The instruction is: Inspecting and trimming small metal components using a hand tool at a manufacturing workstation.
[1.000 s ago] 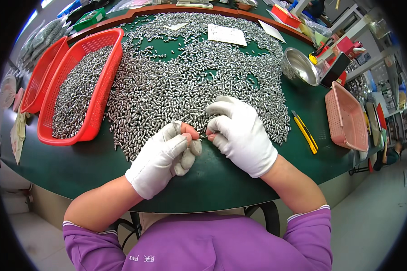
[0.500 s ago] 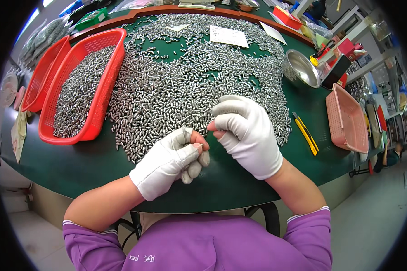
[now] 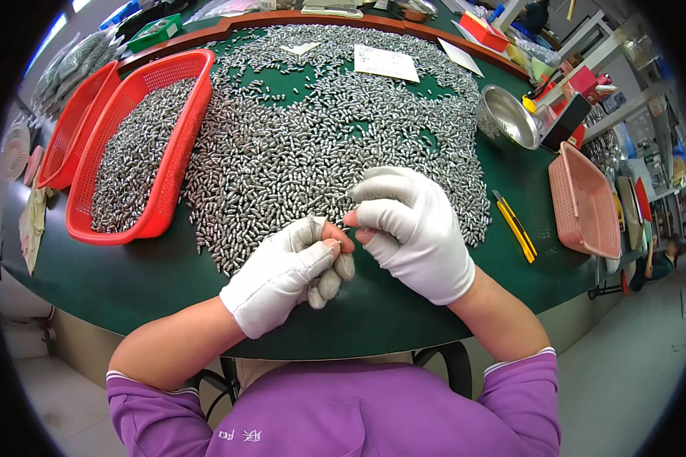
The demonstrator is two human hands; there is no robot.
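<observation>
Small silvery metal pieces [image 3: 274, 167], roughly cylindrical, lie in a wide layer on the green tabletop. At its near edge are both my hands, in white gloves with the thumb and index fingertips bare. My left hand [image 3: 293, 270] is closed in a pinch, thumb against index finger. Something tiny seems to sit between those tips, too small to name. Just right of it, my right hand [image 3: 415, 232] curls over the pieces, thumb and index finger drawn together. Whether a piece is between them is hidden by the fingers.
A red plastic basket [image 3: 198, 129] full of the metal pieces stands left, another red basket [image 3: 76, 126] beyond it. To the right are a yellow utility knife [image 3: 516, 228], a steel bowl [image 3: 522, 126] and a pink basket [image 3: 587, 202]. Paper sheets [image 3: 385, 62] lie on the far pieces.
My right hand has shifted slightly left, and its fingers have changed pose a little. My left hand stays almost in place, still pinching.
</observation>
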